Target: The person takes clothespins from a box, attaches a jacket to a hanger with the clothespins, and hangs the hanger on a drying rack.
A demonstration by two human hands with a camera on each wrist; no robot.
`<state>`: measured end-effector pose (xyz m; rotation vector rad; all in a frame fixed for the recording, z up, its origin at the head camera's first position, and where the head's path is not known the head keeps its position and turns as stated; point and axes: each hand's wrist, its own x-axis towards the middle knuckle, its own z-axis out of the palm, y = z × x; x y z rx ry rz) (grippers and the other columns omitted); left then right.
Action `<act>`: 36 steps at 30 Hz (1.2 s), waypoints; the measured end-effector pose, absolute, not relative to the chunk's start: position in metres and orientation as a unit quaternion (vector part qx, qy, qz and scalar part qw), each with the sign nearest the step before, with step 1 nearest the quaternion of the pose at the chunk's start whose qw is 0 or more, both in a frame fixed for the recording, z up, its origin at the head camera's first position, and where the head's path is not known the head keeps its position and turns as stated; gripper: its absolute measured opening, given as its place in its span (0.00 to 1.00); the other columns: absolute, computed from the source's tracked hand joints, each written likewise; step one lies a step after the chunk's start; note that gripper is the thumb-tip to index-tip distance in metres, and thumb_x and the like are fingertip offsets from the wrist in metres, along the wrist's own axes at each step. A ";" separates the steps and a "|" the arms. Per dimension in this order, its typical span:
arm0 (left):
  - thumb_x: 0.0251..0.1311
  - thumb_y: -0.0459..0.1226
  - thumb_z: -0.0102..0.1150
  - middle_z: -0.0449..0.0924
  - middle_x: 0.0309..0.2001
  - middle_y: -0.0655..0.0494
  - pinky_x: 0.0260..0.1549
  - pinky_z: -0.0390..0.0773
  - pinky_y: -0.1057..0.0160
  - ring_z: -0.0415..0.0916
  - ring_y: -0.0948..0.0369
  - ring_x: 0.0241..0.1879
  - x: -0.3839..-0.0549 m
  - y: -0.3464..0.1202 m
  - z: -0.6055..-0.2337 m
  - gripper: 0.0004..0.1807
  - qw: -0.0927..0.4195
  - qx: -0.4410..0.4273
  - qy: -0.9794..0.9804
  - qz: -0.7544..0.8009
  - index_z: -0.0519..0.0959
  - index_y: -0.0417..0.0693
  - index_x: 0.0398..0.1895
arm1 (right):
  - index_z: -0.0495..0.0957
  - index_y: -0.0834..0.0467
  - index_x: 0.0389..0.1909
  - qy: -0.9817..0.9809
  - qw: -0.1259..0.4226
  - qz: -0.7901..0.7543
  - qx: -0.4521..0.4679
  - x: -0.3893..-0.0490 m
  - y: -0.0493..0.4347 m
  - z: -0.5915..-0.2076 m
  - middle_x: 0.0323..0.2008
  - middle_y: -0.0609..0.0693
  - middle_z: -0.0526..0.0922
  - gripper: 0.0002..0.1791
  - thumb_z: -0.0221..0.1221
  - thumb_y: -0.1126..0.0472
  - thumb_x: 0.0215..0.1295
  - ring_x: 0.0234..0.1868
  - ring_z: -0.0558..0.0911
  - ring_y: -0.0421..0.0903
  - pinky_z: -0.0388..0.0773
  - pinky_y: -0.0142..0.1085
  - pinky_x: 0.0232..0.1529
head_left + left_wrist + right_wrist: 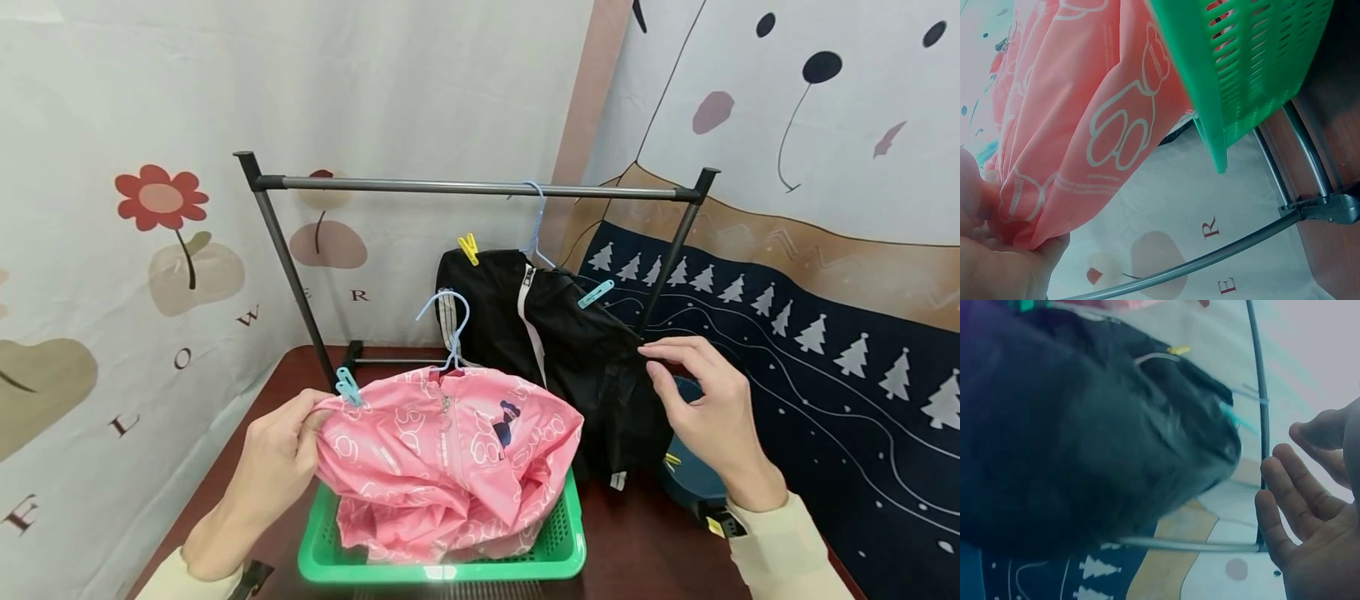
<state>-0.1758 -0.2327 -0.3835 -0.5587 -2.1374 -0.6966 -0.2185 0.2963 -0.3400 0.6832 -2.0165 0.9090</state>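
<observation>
A pink jacket (420, 450) with white print hangs on a light blue hanger (453, 329) over a green basket (442, 573), its lower part bunched inside. My left hand (281, 442) pinches the jacket's shoulder, where a blue clothespin (348, 387) is clipped. In the left wrist view the pink cloth (1085, 125) runs out from between thumb and fingers. My right hand (708, 408), fingers spread a little and holding nothing, is beside the sleeve of a black jacket (577, 333). That jacket hangs from the rack with a yellow clothespin (468, 248) and another blue clothespin (596, 294).
A metal rack (420, 186) with dark posts spans the table (622, 550). Behind the black jacket, at the right, stands a dark blue container (693, 479) with a yellow clothespin (672, 459) at it. Printed curtains (420, 92) close off the back and right.
</observation>
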 end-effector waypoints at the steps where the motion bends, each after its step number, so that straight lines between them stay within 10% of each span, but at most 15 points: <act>1: 0.62 0.16 0.76 0.93 0.39 0.53 0.31 0.75 0.73 0.76 0.67 0.31 -0.176 -0.233 -0.384 0.18 0.400 -0.221 -0.845 -0.278 0.89 0.43 0.47 | 0.95 0.58 0.57 -0.798 0.402 0.361 0.267 -0.219 0.300 -0.340 0.55 0.56 0.94 0.22 0.74 0.80 0.67 0.57 0.87 0.29 0.80 0.16 0.63; 21: 0.63 0.16 0.75 0.93 0.39 0.54 0.31 0.74 0.75 0.75 0.68 0.30 -0.176 -0.235 -0.384 0.17 0.394 -0.225 -0.845 -0.283 0.89 0.43 0.48 | 0.92 0.59 0.62 -0.864 0.338 0.330 0.172 -0.231 0.381 -0.381 0.53 0.54 0.91 0.18 0.71 0.75 0.76 0.51 0.80 0.15 0.73 0.09 0.57; 36: 0.62 0.16 0.76 0.92 0.39 0.54 0.32 0.76 0.74 0.77 0.67 0.30 -0.174 -0.234 -0.384 0.17 0.396 -0.223 -0.845 -0.281 0.89 0.43 0.47 | 0.92 0.57 0.58 -0.959 0.066 0.242 0.133 -0.256 0.429 -0.417 0.50 0.54 0.95 0.10 0.71 0.60 0.84 0.40 0.82 0.28 0.84 0.29 0.40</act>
